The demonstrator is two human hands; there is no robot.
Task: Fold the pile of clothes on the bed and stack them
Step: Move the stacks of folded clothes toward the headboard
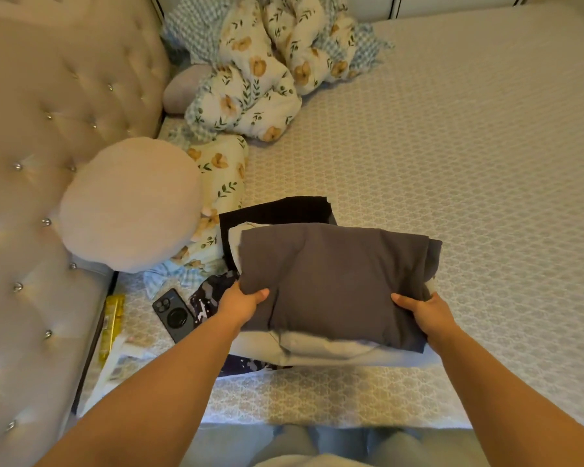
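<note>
A folded dark grey garment (pixel 334 281) lies on top of a stack of folded clothes near the front edge of the bed. My left hand (pixel 241 303) grips its near left corner, thumb on top. On the near right corner my right hand (pixel 425 313) holds it the same way. Under it shows a light grey folded garment (pixel 331 352), with a black ribbed piece (pixel 277 208) sticking out at the back and a dark patterned garment (pixel 209 291) at the left and bottom. The fingers of both hands are hidden beneath the grey cloth.
A black phone (pixel 172 315) lies on the bed left of the stack. A round pink cushion (pixel 129 203) leans on the tufted headboard (pixel 31 163). A floral quilt (pixel 257 72) is bunched at the back left. The patterned mattress (pixel 452 163) stretches to the right.
</note>
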